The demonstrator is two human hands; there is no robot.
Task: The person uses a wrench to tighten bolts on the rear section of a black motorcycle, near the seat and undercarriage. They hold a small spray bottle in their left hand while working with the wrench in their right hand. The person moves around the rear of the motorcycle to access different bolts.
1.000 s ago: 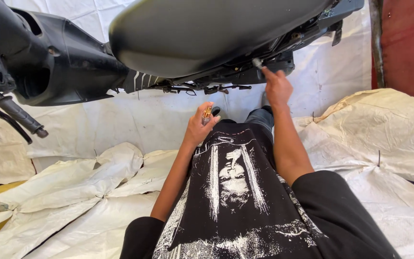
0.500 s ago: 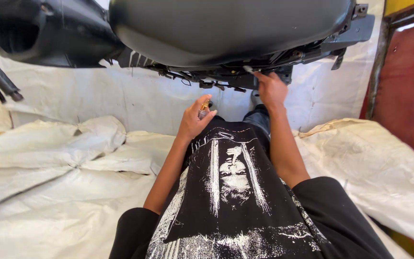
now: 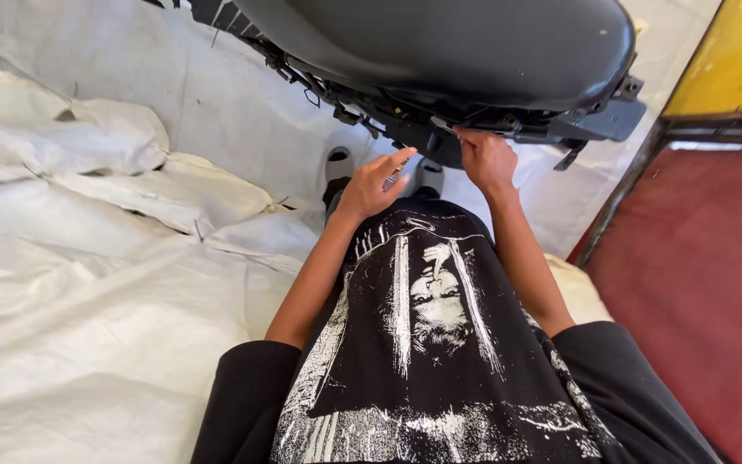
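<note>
Nearest, a black printed shirt (image 3: 431,344) fills the lower view, with both bare forearms reaching forward from it. Just beyond, the left hand (image 3: 371,185) hovers half open, fingers loosely curled around a small slim metal piece (image 3: 394,176) pinched near the fingertips; what kind of piece it is cannot be told. Beside it, the right hand (image 3: 484,159) is closed, its fingertips pressed up against the dark underside parts (image 3: 440,125) below the black scooter seat (image 3: 474,47); whether it grips anything there is hidden. White sheeting (image 3: 130,258) covers the floor to the left, and grey sandals (image 3: 339,163) show under the hands.
</note>
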